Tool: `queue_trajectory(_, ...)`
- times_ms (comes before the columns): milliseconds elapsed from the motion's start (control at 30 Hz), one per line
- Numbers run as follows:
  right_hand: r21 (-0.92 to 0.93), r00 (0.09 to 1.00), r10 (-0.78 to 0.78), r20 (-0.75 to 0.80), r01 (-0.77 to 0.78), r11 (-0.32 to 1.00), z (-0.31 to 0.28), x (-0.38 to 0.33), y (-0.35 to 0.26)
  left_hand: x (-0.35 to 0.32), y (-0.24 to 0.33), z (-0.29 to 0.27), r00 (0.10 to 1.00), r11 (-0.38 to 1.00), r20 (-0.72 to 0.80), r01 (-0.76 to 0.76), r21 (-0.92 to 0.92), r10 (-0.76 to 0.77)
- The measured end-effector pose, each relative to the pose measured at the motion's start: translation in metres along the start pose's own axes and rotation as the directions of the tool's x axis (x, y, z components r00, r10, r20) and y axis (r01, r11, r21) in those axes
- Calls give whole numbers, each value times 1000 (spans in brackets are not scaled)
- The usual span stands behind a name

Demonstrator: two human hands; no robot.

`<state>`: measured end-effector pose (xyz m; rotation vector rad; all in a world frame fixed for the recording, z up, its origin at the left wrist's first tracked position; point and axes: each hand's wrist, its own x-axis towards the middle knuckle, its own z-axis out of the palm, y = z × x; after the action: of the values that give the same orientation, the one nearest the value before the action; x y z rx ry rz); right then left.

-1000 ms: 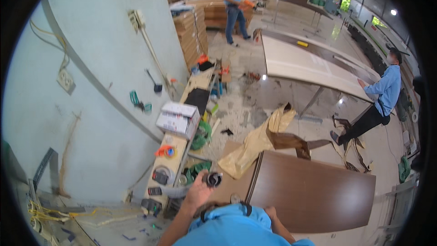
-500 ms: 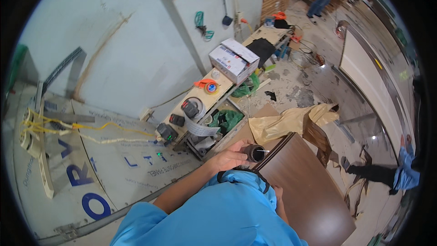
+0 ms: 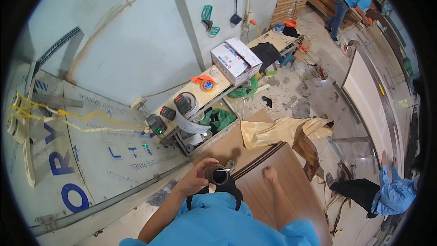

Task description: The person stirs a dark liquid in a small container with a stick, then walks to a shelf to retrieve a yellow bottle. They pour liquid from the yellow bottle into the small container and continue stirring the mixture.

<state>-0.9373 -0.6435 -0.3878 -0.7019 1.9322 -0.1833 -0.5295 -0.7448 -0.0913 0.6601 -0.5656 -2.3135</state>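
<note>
A worker's left hand (image 3: 196, 176) grasped a dark cup (image 3: 219, 178) holding a thin white stick (image 3: 222, 170), close before the body, its forearm bent inward. The right arm reached forward over brown panels (image 3: 255, 191), its hand (image 3: 269, 174) curled; whether it gripped anything could not be told. Crumpled tan wrapping (image 3: 264, 133) lay across the floor just beyond the panels, while a wall-side bench (image 3: 274, 38) carried black battery packs (image 3: 183, 103), tape (image 3: 208, 85) and a white carton (image 3: 234, 59). Farther off, one co-worker (image 3: 396, 196) stood at a long pale panel (image 3: 364, 86); another (image 3: 355, 0) bent near stacked boards (image 3: 289, 0).
</note>
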Motion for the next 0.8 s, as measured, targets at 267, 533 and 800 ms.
queue_trajectory(267, -219, 823, -540, -176, 503, 836, 33, 56, -140, -82, -24, 4, 989, 992, 88, -112, -66, 117)
queue_trajectory(533, -253, 629, -567, 532, 757, 603, 227, -116, -197, -228, -44, -22, 935, 945, 206, -244, -219, 289)
queue_trajectory(800, -352, 407, -229, 884, 903, 246, 464, -244, -153, -455, -118, -69, 781, 767, -54, -622, -156, 622)
